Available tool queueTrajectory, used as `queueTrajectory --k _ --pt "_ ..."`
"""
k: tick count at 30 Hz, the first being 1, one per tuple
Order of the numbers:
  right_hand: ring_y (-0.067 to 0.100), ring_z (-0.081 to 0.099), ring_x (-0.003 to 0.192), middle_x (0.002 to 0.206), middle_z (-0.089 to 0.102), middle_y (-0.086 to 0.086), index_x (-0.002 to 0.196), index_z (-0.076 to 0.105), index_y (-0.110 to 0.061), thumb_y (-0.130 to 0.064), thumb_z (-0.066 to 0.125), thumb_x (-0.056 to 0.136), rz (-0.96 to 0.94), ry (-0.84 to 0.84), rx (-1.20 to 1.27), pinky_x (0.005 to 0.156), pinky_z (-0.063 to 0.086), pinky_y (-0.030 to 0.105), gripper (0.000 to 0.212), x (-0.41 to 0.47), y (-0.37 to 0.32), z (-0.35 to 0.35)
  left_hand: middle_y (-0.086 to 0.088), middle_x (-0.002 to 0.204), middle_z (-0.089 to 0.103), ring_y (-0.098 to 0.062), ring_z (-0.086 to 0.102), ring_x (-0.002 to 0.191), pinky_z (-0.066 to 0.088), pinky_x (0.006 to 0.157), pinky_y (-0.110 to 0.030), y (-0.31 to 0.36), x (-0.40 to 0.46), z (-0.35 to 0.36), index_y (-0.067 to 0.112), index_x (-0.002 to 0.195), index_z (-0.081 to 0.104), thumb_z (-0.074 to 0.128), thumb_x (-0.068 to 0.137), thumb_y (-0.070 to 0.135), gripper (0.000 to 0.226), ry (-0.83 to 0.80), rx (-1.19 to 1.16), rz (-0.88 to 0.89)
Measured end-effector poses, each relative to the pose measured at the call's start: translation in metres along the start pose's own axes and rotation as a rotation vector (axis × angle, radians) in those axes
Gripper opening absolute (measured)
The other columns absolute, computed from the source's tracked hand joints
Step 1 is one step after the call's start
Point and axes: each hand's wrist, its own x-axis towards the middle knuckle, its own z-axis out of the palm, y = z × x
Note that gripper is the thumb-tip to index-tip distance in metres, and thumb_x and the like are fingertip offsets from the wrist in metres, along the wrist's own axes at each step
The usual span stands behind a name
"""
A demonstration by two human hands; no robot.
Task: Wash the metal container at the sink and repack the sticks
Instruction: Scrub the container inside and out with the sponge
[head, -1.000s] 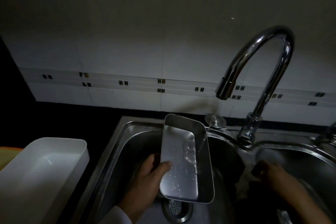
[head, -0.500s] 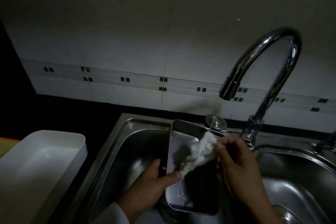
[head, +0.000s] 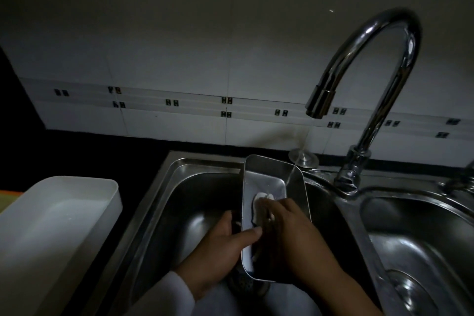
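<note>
The right hand's fingers, curled onto a white cloth, have dropped from the rim a half-second ago to scrub the metal container's floor, so washing is underway, while the left hand clamps its left wall over the sink beneath the faucet.

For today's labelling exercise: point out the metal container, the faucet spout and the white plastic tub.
metal container [head: 266, 169]: head view, far inner wall.
faucet spout [head: 320, 102]: head view, nozzle end.
white plastic tub [head: 112, 190]: head view, far right rim corner.
</note>
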Motion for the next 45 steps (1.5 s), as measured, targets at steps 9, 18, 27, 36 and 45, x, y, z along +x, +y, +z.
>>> queueTrajectory --k 9,18,27,36,45 --pt "0.014 0.054 0.112 0.129 0.052 -0.015 0.142 0.048 -0.037 -0.056 0.074 0.071 -0.014 -0.008 -0.136 0.098 0.051 0.03 0.078 -0.001 -0.011 -0.012 0.005 0.117 0.081 -0.007 0.076 0.107 0.059 0.09 -0.019 0.009 -0.005 0.009 0.021 0.136 0.066 0.055 0.106 0.028 0.033 -0.01 -0.018 0.097" --pt "0.022 0.071 0.099 0.109 0.071 0.002 0.106 0.066 -0.021 -0.024 0.054 0.094 0.286 -0.143 -0.446 0.08 0.055 0.031 0.017 -0.009 -0.034 -0.022 0.015 0.157 0.049 -0.009 0.051 0.141 0.041 0.121 -0.037 0.005 -0.003 0.009 0.055 0.16 0.018 0.049 0.106 0.049 0.063 0.118 0.224 0.23" --pt "0.021 0.057 0.128 0.145 0.057 0.001 0.156 0.037 -0.026 -0.015 0.059 0.094 0.197 0.037 -0.173 0.102 0.047 0.029 0.067 0.009 -0.021 -0.019 0.012 0.132 0.072 -0.011 0.067 0.124 0.046 0.118 -0.042 -0.001 0.001 0.012 0.044 0.143 0.056 0.054 0.104 0.046 0.039 0.11 0.159 0.079" --pt "0.024 0.065 0.111 0.139 0.046 0.002 0.145 0.045 -0.042 -0.046 0.058 0.093 0.221 0.043 -0.238 0.086 0.055 0.035 0.054 0.001 -0.02 -0.023 0.006 0.147 0.062 -0.019 0.065 0.126 0.051 0.105 -0.034 -0.011 0.006 0.008 0.049 0.152 0.037 0.037 0.087 0.079 0.071 0.055 0.292 0.066" --pt "0.032 0.051 0.112 0.129 0.048 0.013 0.143 0.039 -0.019 -0.049 0.058 0.092 0.349 0.037 -0.331 0.093 0.049 0.038 0.061 0.012 0.014 0.007 0.022 0.158 0.047 -0.008 0.054 0.139 0.052 0.105 -0.026 -0.01 -0.006 0.018 0.06 0.158 0.014 0.038 0.091 0.073 0.073 -0.14 0.372 0.206"
